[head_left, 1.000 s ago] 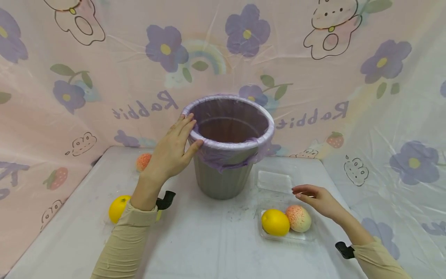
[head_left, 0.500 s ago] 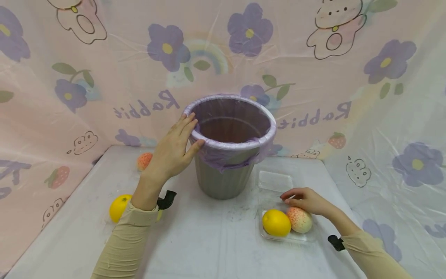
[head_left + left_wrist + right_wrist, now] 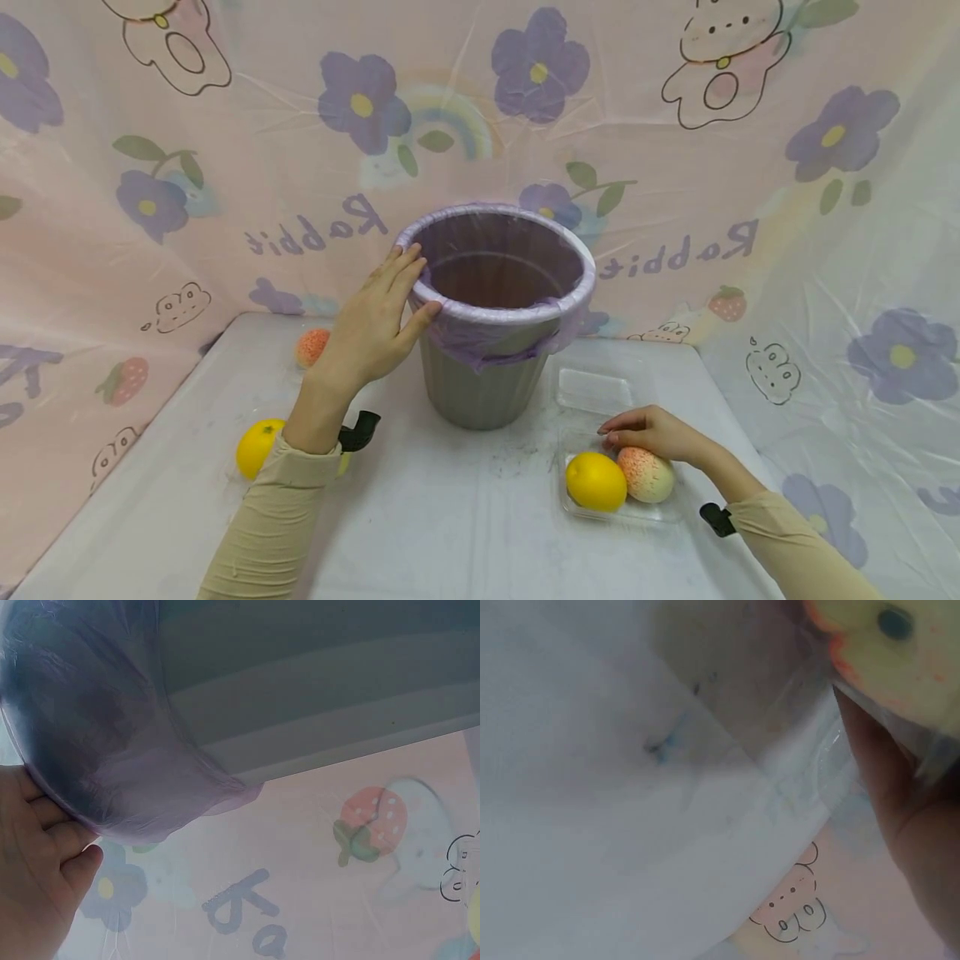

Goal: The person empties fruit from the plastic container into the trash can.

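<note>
A grey bin (image 3: pixel 480 392) stands mid-table, lined with a purple plastic bag (image 3: pixel 480 337) folded over its rim. My left hand (image 3: pixel 367 329) rests on the rim's left side, fingers nearly straight; in the left wrist view the fingers (image 3: pixel 56 825) lie against the bagged edge. My right hand (image 3: pixel 660 433) hovers low over the back edge of a clear plastic box (image 3: pixel 652 514), its fingers loosely bent. Inside that box lie a lemon (image 3: pixel 596 482) and a peach (image 3: pixel 645 475), the peach just below the hand. The right wrist view shows the thumb (image 3: pixel 881 761) close to the clear plastic; contact is unclear.
The box's clear lid (image 3: pixel 594 389) lies folded back, right of the bin. On the left side are another peach (image 3: pixel 311 346) and a yellow-orange fruit (image 3: pixel 258 448), partly behind my left arm. A patterned curtain (image 3: pixel 465 108) surrounds the table.
My right hand has moved left and slightly down, from right of the peach to just behind it. The left hand stays on the bin's rim.
</note>
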Available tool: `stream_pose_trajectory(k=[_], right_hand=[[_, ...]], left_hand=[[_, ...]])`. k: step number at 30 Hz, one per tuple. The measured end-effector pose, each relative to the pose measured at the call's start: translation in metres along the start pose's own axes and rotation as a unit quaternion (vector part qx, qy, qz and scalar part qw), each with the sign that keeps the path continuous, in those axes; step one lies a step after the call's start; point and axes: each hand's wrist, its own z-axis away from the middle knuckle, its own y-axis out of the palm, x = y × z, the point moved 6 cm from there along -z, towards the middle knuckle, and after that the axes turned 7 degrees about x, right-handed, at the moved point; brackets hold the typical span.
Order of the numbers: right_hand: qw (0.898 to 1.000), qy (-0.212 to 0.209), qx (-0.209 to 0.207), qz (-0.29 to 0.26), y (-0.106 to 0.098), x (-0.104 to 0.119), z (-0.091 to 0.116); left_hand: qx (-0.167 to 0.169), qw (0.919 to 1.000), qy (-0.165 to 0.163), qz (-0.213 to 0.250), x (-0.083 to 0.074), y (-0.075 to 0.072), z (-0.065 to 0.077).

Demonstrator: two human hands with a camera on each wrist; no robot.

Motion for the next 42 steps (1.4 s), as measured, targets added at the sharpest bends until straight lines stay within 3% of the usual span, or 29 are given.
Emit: stream_pose_trajectory(k=[18, 24, 42], right_hand=[[1.000, -0.020, -0.009, -0.021, 0.003, 0.002, 0.010], [0.999, -0.006, -0.032, -0.010, 0.002, 0.000, 0.016], [0.988, -0.003, -0.129, -0.090, -0.021, 0.016, 0.038]], left_hand=[[-0.006, 1.0000, 0.002, 0.004, 0.001, 0.001, 0.001], [-0.003, 1.0000, 0.000, 0.003, 0.000, 0.000, 0.001], [-0.003, 1.0000, -0.002, 0.002, -0.002, 0.000, 0.001]])
